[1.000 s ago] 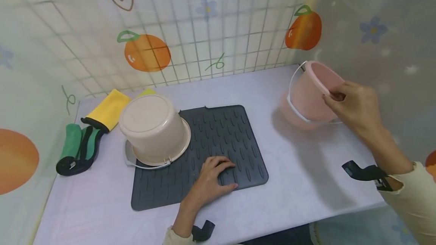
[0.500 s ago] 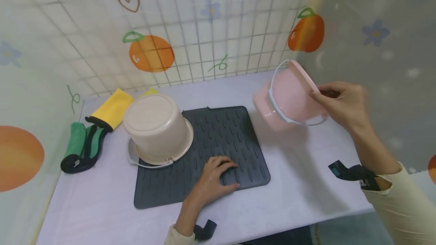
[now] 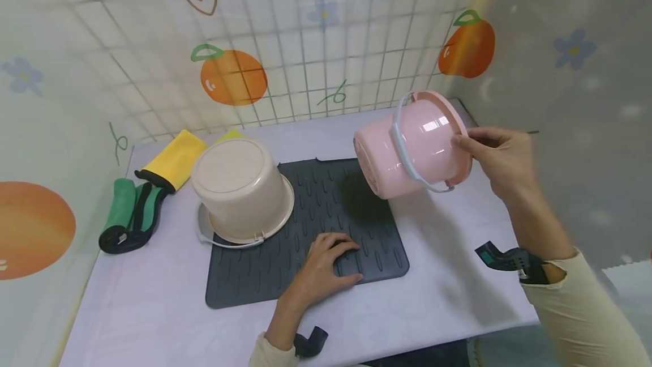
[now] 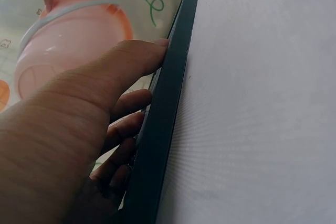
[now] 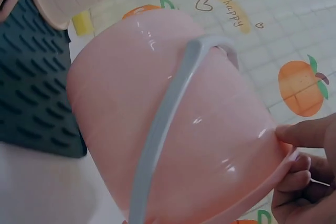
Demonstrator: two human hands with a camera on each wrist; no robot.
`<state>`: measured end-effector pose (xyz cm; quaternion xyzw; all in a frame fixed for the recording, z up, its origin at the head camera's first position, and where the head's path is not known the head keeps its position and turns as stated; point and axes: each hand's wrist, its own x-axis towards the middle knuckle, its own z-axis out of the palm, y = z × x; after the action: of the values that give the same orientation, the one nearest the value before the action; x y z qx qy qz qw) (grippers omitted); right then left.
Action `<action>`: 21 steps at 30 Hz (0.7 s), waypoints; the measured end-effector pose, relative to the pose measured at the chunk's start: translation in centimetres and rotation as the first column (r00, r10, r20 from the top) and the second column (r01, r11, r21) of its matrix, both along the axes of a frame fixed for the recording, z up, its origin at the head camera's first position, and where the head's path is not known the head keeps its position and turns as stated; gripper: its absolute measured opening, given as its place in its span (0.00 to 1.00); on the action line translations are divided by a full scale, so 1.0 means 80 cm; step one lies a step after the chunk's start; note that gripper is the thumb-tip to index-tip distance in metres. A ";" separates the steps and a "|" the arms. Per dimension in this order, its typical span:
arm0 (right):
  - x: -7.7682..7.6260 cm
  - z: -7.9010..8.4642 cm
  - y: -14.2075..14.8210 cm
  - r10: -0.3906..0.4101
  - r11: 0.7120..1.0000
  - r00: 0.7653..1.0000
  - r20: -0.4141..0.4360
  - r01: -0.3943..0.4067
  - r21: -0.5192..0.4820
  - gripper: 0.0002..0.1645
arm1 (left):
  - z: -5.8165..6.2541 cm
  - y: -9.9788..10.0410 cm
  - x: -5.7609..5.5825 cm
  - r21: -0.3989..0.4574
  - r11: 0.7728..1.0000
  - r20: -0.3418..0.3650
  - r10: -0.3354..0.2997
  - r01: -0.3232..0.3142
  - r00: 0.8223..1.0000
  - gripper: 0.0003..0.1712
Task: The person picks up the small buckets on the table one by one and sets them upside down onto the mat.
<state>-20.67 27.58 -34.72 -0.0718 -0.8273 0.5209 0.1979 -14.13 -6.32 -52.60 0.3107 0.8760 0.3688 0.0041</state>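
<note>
Pinches the pink bucket point(image 3: 415, 146) by its rim with the right hand point(image 3: 506, 160), holding it raised and tipped sideways, with long axis running left from the grip and base slightly lower, pointing leftward. Rests the left hand point(image 3: 328, 268), loosely spread, on the dark mat point(image 3: 254, 276), left of that pinch and nearer the body.
</note>
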 end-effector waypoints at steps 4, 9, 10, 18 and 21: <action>-0.005 -0.008 -0.007 0.013 0.996 1.000 -0.008 -0.014 -0.085 0.27 | 0.000 0.000 0.000 -0.012 1.000 0.008 0.004 -0.004 1.000 0.31; -0.012 -0.018 -0.016 0.067 0.976 0.996 -0.053 -0.076 -0.204 0.23 | 0.006 0.000 -0.001 0.052 0.998 -0.038 0.030 -0.028 0.999 0.27; -0.013 -0.021 -0.017 0.075 0.972 0.996 -0.050 -0.085 -0.220 0.22 | 0.010 0.001 -0.003 0.086 0.996 -0.053 0.045 -0.040 0.998 0.27; -0.022 -0.038 -0.032 0.114 0.916 0.993 -0.027 -0.116 -0.384 0.18 | 0.078 -0.009 -0.058 0.373 0.915 -0.099 0.206 -0.156 0.973 0.39; -0.027 -0.045 -0.037 0.134 0.888 0.991 -0.027 -0.132 -0.441 0.16 | 0.104 -0.014 -0.084 0.379 0.912 -0.097 0.209 -0.158 0.973 0.50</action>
<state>-22.84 24.62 -38.32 -0.0593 -0.6910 0.7070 0.1386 -20.89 -7.46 -44.30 0.2463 0.8149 0.5033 -0.1485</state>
